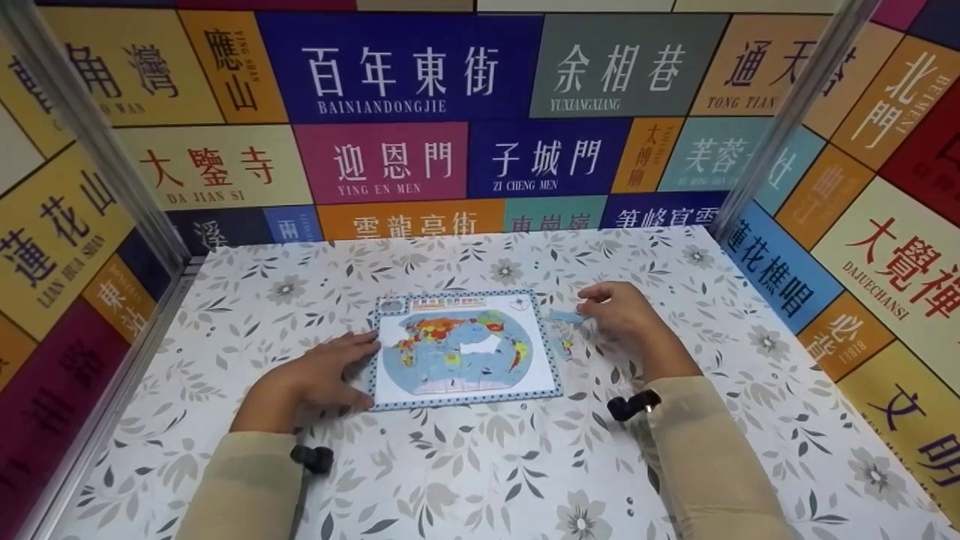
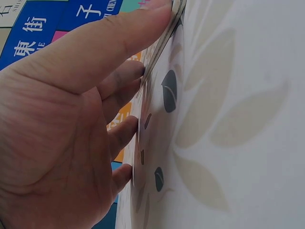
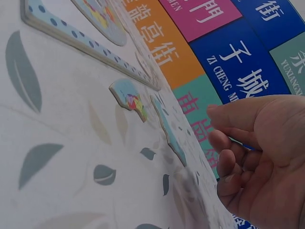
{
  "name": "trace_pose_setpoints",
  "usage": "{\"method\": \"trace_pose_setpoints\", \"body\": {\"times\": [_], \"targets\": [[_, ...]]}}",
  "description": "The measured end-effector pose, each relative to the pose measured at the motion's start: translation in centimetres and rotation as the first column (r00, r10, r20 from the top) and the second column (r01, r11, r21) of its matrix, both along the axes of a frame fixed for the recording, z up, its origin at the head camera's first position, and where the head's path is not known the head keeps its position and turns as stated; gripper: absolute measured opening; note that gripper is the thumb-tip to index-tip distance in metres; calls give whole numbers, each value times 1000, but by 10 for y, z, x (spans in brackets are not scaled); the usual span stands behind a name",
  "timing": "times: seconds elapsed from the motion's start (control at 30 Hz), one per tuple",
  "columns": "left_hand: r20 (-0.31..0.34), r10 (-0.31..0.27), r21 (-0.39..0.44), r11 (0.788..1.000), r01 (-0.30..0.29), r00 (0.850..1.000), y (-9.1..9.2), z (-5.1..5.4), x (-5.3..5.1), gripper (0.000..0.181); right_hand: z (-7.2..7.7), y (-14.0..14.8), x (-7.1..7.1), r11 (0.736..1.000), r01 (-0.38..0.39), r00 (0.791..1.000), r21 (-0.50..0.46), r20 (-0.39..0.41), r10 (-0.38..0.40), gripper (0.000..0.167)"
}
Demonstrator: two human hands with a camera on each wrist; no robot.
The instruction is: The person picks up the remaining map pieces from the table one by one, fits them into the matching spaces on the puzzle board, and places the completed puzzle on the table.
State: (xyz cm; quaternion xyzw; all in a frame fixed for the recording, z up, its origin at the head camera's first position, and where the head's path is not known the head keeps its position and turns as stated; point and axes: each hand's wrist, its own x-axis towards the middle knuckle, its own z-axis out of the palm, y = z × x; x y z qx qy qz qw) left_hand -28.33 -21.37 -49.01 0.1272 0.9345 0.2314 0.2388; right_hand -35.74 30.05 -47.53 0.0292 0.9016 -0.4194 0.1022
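Note:
A world map jigsaw puzzle board (image 1: 540, 375) with a blue dotted border lies on the table. White gaps show in its map at the centre right and upper left. My left hand (image 1: 319, 375) touches the board's left edge, thumb near the lower corner and fingers spread higher up. To the right of the board lie a long blue puzzle piece (image 3: 167, 129) and a smaller multicoloured puzzle piece (image 3: 128, 99). Just beside the long piece hovers my right hand (image 1: 626, 319), its fingers loosely bent; in the right wrist view nothing shows between them.
A white cloth with grey leaves and flowers covers the table (image 1: 442, 480). Panels with Chinese place names form a back wall (image 1: 405, 67) and side walls, with metal posts (image 1: 787, 112) at the corners. Small black devices (image 1: 634, 405) sit at both wrists.

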Motion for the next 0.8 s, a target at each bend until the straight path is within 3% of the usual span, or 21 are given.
{"method": "trace_pose_setpoints", "body": {"times": [0.3,0.8], "targets": [[-13,-19,3,1000,19,1000,1,1,3,103,-12,5,-5,1000,0,999,-27,50,2,51],[-3,-5,13,1000,5,1000,1,0,1,104,-22,2,-4,998,5,999,56,44,-7,57]]}}
